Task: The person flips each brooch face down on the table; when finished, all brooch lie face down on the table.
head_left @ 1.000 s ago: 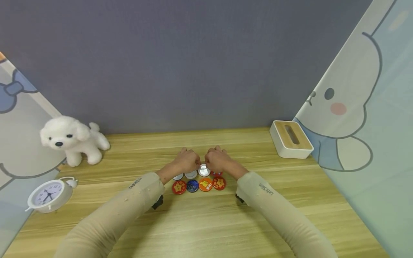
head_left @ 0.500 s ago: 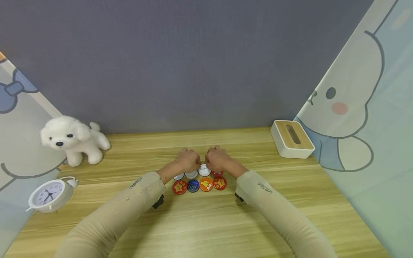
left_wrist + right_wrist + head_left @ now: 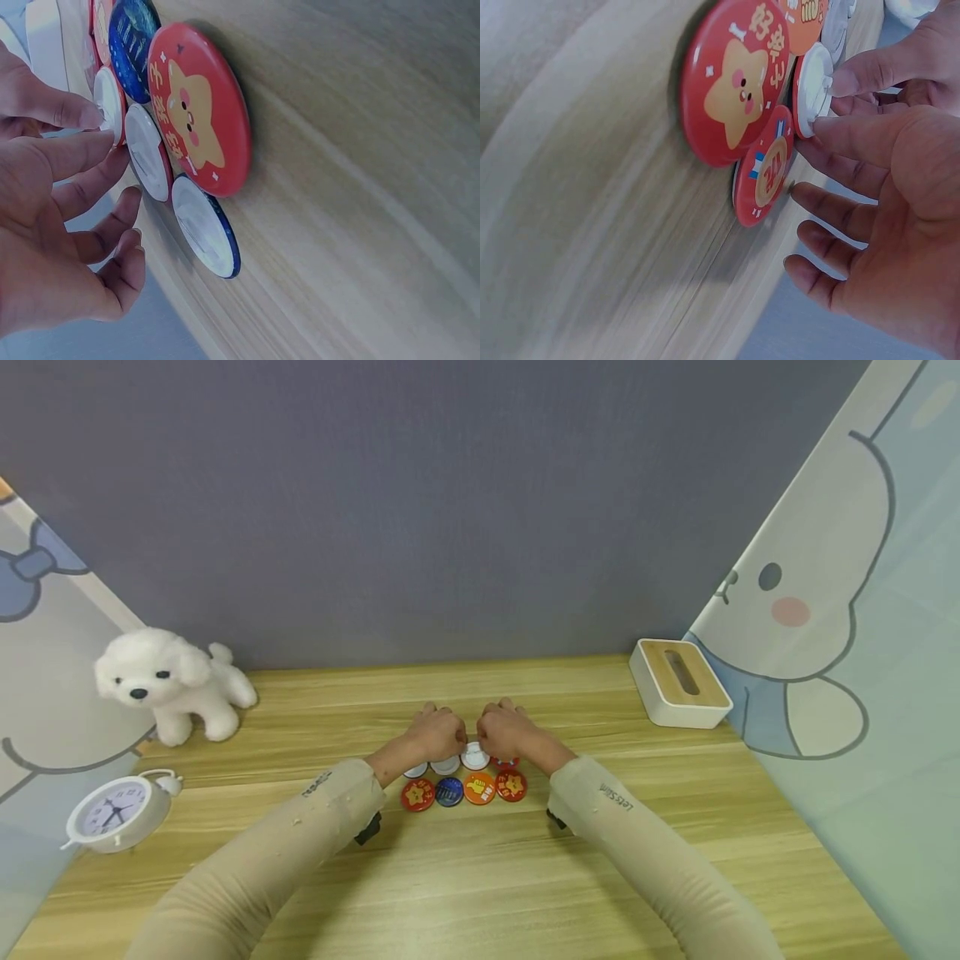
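While both hands (image 3: 436, 734) (image 3: 506, 732) pinch a badge (image 3: 475, 757) | its white back faces up | pin (image 3: 823, 100) axis roughly left-right

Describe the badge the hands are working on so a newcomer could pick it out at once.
On the wooden table, look between the left hand and right hand in the head view. Just beyond the orange badge is the white-backed badge, in the far row. Unlike the white badge to its left, it has both hands' fingers at it.
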A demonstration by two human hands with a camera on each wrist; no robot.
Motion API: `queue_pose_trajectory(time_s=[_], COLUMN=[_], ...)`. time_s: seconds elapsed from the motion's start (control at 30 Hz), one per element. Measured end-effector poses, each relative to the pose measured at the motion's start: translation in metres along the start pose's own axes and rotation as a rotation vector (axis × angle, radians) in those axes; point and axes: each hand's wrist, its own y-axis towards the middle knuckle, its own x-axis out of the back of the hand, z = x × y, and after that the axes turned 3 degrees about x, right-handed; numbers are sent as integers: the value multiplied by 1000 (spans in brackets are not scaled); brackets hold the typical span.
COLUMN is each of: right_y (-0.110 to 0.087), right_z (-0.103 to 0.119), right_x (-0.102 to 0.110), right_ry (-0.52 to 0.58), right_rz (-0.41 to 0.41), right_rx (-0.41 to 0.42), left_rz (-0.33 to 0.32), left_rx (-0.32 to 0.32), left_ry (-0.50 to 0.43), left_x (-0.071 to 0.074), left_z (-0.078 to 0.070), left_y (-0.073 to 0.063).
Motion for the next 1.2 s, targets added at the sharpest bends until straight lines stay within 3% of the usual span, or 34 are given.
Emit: queue_pose_trajectory(time_s=[0.53,0.7,0.9,1.2], right_y=[0,-3,-14,-37], right_z=[-2,-8,-22,-38], right_x=[-1,1,8,9], right_ry=[27,71,101,98], right_rz=[-10,-59,-108,-84], right_rx=[8,26,15,2], left_rz=[13,1,-32,-18], left_rx=[24,3,-19,-41], left_ry=[7,20,-13,-93], left_x=[-1,0,10,23], left_z=[0,1,4,3], left_y=[0,0,-2,-2])
